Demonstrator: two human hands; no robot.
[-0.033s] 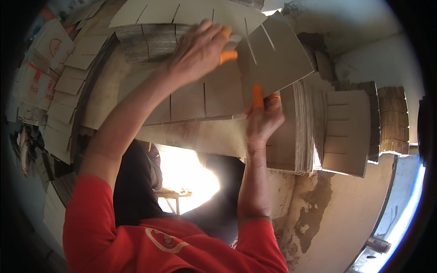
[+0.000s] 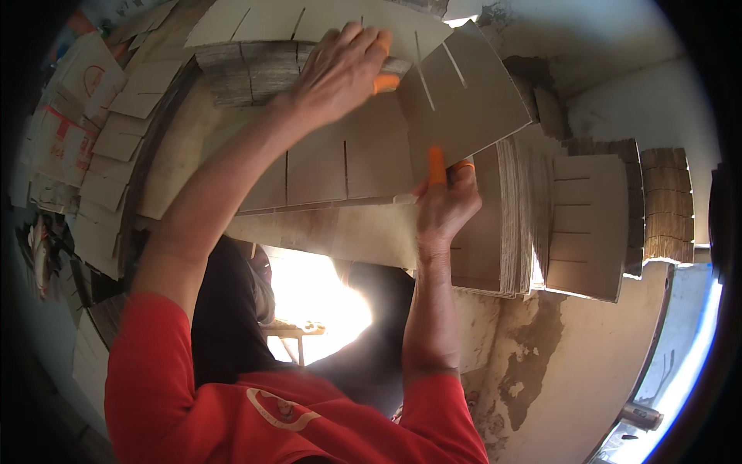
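My right hand [image 2: 450, 197], with orange covers on its fingers, pinches the near corner of a tilted slotted cardboard piece [image 2: 479, 93]. That piece stands over the right end of a wide slotted cardboard sheet [image 2: 317, 166] lying in front of me. My left hand [image 2: 340, 73], also with orange finger covers, is at the front edge of the top slotted cardboard sheet [image 2: 267, 22] on the far stack [image 2: 247, 73]. Its fingers bend over that sheet and the thumb sits lower, against the stack's front. The left fingertips are partly hidden.
A thick pile of cardboard sheets [image 2: 514, 224] stands at the right, beside slotted dividers [image 2: 587, 224] and a further bundle [image 2: 668, 205]. More cardboard pieces [image 2: 108, 170] and a printed carton [image 2: 66, 143] are at the left. Bright light comes from a gap below the board [image 2: 332, 232].
My left hand has shifted very slightly, and its blur is less. The wide sheet in front of me has slid a little left. My right hand is almost unmoved.
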